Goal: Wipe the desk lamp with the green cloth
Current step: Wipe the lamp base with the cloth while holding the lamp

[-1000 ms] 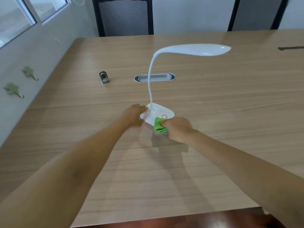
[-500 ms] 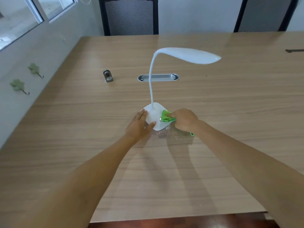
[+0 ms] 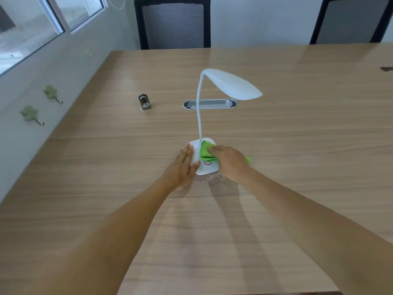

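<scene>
White desk lamp [image 3: 231, 86] stands on the wooden table [image 3: 297, 145], base toward the person, thin neck rising to a leaf-shaped head that leans off to the right. Right hand [image 3: 230, 161] is closed on the bunched green cloth [image 3: 205, 151] and presses it onto the lamp base, just beside the foot of the neck; a bit of cloth also sticks out on the far side of the hand, right of the base. Left hand [image 3: 184, 165] lies flat w/ fingers straight and together, not gripping, laid along the left edge of the base, thumb tip on top of it. A pink ring mark on the base shows between the two hands. Small specks, maybe crumbs or droplets, can't tell which, sit on the table just in front of the base.

Behind the lamp: oval metal cable grommet [image 3: 210, 103] set in the tabletop, the neck crossing in front of it. Left of the grommet, well apart from the lamp, a small metal bracket-like object [image 3: 144, 101]. Two black mesh chairs [image 3: 173, 22] at the far table edge. On the wall left of the lamp, two green leaf-shaped hooks [image 3: 32, 114] below the window.
</scene>
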Demonstrator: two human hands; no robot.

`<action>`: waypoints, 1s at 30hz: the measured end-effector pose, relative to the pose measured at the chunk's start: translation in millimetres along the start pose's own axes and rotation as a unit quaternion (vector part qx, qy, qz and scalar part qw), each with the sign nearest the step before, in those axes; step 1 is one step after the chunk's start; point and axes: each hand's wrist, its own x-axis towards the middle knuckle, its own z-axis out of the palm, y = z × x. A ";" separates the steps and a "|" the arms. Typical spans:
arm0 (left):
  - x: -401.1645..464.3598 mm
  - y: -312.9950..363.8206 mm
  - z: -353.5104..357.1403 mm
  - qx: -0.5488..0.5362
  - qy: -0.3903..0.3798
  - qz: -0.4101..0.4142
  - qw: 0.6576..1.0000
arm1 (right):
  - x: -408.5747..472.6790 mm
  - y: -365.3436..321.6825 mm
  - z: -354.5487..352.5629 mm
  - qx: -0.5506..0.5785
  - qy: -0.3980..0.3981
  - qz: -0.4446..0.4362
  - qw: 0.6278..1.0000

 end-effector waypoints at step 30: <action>12.9 -10.0 -20.6 0.148 -0.071 0.041 0.986 | -9.3 4.0 -10.0 0.009 -0.064 -0.064 0.996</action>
